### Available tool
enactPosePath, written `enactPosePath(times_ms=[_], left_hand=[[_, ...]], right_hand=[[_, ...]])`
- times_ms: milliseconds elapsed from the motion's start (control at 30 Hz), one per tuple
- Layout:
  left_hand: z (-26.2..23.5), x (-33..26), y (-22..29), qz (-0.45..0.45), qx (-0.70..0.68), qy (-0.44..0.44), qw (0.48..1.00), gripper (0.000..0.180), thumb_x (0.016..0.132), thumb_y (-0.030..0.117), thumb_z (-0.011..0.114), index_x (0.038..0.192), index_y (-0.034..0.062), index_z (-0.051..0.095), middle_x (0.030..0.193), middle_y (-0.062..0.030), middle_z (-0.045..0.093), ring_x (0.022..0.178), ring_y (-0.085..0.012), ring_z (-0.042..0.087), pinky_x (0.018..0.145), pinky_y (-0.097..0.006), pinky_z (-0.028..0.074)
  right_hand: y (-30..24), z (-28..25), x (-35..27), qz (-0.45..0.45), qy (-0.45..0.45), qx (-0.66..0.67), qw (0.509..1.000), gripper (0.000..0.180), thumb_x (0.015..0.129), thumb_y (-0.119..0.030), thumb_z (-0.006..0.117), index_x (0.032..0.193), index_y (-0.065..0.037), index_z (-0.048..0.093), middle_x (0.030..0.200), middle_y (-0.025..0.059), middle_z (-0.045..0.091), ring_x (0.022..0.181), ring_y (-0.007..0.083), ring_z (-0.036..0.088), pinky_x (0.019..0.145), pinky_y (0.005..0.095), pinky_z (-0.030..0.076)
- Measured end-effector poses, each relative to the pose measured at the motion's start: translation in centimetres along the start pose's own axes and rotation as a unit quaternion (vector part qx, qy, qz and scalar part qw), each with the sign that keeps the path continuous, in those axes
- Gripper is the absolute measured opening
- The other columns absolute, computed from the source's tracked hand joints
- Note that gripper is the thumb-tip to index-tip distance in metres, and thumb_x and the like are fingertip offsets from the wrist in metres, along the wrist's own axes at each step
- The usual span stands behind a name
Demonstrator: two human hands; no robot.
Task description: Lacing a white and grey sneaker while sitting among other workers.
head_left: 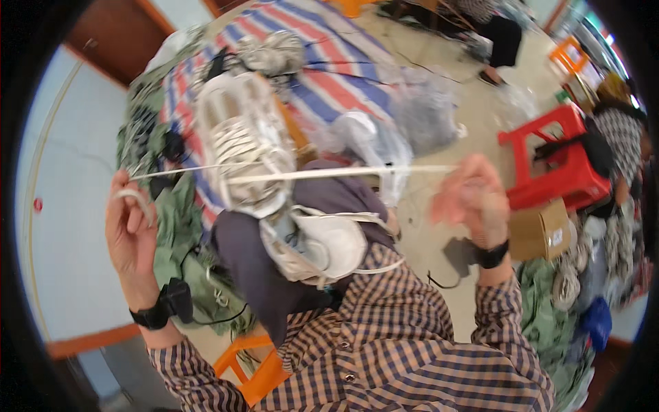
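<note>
A white and beige shoe (237, 147) with a criss-cross of laces lies over my lap, its toe end pointing away from me. Its pale inner part (336, 244) shows nearer to my body. At the left, my left hand (130, 230) is raised with curled fingers pinching one end of a white shoelace (329, 173); a pale loop curves across those fingers. Out to the right, my right hand (473, 199) closes on the other end, its fingers smeared by motion. Between the hands both lace strands run taut across the shoe.
Beyond my knees spreads a red, white and blue striped sheet (329, 82) with a bundle of shoe parts (271, 51). Clear plastic bags (422, 113) lie beside it. Green cloth (171, 237) is at left; a red stool (559, 158) and cardboard box (539, 230) stand right. Other people sit farther off.
</note>
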State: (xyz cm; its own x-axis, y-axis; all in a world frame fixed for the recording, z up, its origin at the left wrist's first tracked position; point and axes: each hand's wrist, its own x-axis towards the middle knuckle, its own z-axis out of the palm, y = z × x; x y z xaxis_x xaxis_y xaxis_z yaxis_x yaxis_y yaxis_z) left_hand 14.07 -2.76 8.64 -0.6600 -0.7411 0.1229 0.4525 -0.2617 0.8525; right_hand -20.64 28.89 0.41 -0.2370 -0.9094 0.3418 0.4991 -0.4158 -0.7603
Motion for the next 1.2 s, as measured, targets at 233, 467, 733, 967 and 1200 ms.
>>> enactPosePath(times_ms=[233,467,733,967,1200], left_hand=[[-6.4,-2.9,2.2,0.033,-0.019,0.048,0.998,0.021,0.099,0.007,0.047,0.116,-0.0028,0.052,0.093,-0.0063,0.058,0.059,-0.0051,0.039,0.050,-0.019,0.035],[-7.7,-3.3,2.3,0.100,0.030,0.338,0.936,0.030,0.096,0.007,0.052,0.125,-0.0009,0.050,0.106,-0.0064,0.061,0.086,-0.0086,0.057,0.069,-0.021,0.048],[-4.7,-2.7,-4.8,0.059,0.463,0.216,0.857,0.020,0.093,0.008,0.051,0.107,0.0043,0.065,0.098,-0.0055,0.063,0.079,-0.0071,0.058,0.067,-0.022,0.047],[5.0,-2.2,-11.2,-0.120,0.425,-0.048,0.896,0.029,0.089,0.004,0.053,0.118,0.0012,0.059,0.083,-0.0033,0.061,0.060,-0.0064,0.055,0.056,-0.020,0.045],[5.3,-0.3,-13.6,-0.145,0.361,-0.044,0.920,0.044,0.089,0.003,0.052,0.133,0.0013,0.046,0.084,-0.0048,0.060,0.060,-0.0069,0.054,0.055,-0.020,0.046]], right_hand=[[0.9,-8.9,0.7,0.036,0.096,0.095,0.990,0.022,0.097,-0.012,0.051,0.117,-0.004,0.056,0.108,0.0106,0.060,0.078,0.0150,0.058,0.079,0.0390,0.056],[2.3,-16.2,7.3,0.019,0.269,0.185,0.945,0.025,0.096,-0.014,0.053,0.116,0.001,0.055,0.113,0.0116,0.060,0.103,0.0201,0.061,0.099,0.0375,0.048],[9.7,-4.3,16.1,0.060,0.144,-0.280,0.947,0.020,0.091,-0.018,0.062,0.098,0.000,0.068,0.083,0.0056,0.068,0.070,0.0105,0.061,0.068,0.0252,0.051],[13.8,2.9,12.8,0.074,0.011,-0.430,0.900,0.014,0.084,-0.014,0.065,0.085,0.000,0.068,0.074,0.0058,0.064,0.065,0.0121,0.057,0.060,0.0270,0.045],[13.5,3.0,13.6,0.083,0.013,-0.507,0.858,0.015,0.083,-0.014,0.062,0.081,0.001,0.064,0.077,0.0124,0.062,0.069,0.0259,0.060,0.062,0.0345,0.045]])
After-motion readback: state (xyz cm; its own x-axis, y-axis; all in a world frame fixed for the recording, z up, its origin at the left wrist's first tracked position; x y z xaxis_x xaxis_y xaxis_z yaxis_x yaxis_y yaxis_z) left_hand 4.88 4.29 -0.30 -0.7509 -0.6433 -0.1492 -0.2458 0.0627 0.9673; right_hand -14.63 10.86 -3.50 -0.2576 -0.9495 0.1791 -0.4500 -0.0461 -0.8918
